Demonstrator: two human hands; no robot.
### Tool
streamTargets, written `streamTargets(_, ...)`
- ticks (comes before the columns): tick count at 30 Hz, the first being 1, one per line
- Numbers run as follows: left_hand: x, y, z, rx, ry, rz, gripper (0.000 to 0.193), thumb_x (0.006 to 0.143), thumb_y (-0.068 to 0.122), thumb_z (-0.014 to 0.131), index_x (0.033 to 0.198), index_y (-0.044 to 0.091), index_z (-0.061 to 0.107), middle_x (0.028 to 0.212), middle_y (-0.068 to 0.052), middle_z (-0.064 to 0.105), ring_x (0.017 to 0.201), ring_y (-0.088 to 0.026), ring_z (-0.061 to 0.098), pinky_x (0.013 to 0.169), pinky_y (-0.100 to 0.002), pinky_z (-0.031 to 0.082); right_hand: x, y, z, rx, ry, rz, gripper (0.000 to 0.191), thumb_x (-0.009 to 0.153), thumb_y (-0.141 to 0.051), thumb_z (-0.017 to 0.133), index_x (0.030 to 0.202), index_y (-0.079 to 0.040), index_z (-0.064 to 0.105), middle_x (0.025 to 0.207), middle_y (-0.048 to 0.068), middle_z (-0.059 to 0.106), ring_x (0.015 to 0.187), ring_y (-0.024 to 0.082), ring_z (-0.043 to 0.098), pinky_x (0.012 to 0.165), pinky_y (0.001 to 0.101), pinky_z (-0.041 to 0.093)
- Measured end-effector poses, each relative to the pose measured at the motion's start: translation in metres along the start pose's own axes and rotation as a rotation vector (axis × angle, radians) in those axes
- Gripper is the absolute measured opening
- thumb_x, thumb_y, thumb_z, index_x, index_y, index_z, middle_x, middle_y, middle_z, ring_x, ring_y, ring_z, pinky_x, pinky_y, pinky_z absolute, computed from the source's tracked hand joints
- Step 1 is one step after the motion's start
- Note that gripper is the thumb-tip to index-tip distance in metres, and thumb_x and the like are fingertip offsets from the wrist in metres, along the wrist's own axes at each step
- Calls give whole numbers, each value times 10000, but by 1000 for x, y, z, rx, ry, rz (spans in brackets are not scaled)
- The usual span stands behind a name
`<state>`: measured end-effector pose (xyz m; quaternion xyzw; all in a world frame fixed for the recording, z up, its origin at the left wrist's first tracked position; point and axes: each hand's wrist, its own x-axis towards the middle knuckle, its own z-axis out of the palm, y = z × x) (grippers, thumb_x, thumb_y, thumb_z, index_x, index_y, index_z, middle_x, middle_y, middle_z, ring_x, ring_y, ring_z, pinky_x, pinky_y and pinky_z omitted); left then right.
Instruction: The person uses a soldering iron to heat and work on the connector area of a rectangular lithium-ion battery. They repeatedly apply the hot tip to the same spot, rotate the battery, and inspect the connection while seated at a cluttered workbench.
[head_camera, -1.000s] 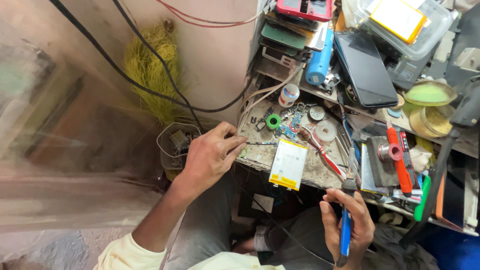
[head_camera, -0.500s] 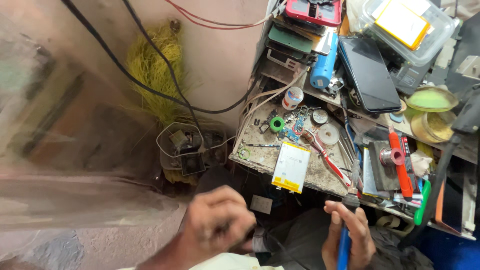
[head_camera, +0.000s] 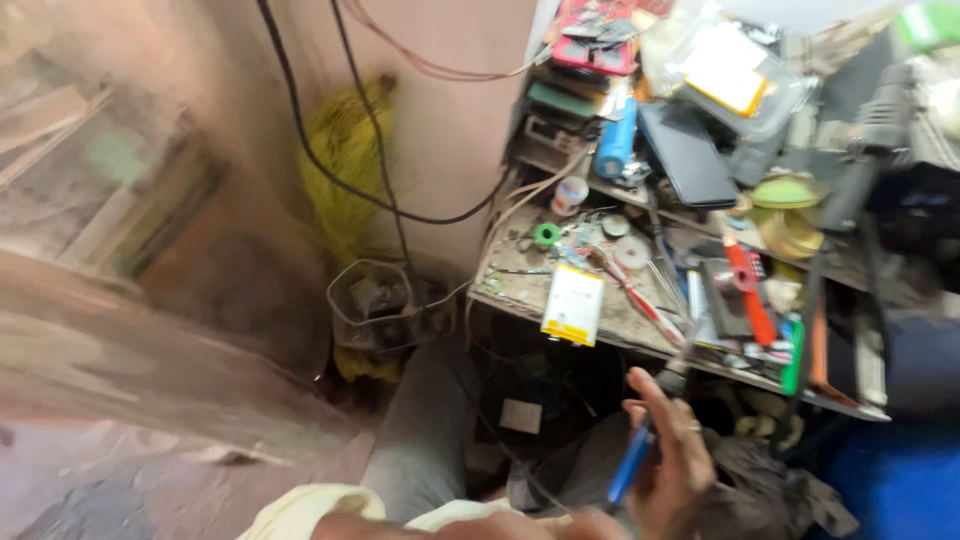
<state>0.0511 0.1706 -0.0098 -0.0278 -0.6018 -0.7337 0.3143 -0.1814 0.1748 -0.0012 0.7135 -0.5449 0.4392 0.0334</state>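
The right hand (head_camera: 668, 468), fingers curled around a blue-handled soldering iron (head_camera: 632, 462), holds it upright below the front edge of the cluttered wooden workbench (head_camera: 520, 292), just under a white-and-yellow flat battery pack (head_camera: 572, 305); the left hand is out of view.

Blue tool handle (head_camera: 630, 465) in the right hand (head_camera: 668, 470) looks smooth glossy plastic, though blurred. Workbench top (head_camera: 520, 290) is rough, scuffed and matt; the dark phone (head_camera: 688, 155) is glossy glass. Clear bin (head_camera: 370, 305) is thin plastic.
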Motion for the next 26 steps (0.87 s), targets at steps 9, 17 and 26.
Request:
streamTargets(9,-16,-66,32,350,487,-162,477,833,27,781,1282,3,622,1337,-143,662,1189,-233,656,952,-337,537,10,-33,1,-261,-55,-68,496,902,-18,718,1385,-54,613,781,157,666,649,305,654,590,427,524)
streamTargets(17,-21,-50,4,691,1006,419,455,829,21,792,1271,7,682,1293,-152,687,1112,-223,681,961,-327,544,1,-89,20,3,-83,-221,469,904,4,647,1370,-5,590,862,138,706,730,286,697,637,386,555)
streamTargets(26,-38,98,11,614,1241,543,191,981,10,626,1170,-19,629,988,-170,674,743,-165,568,656,-282,459,31,-38,84,696,-287,410,879,684,-153,885,1474,-227,506,724,120,811,582,327,838,576,371,704)
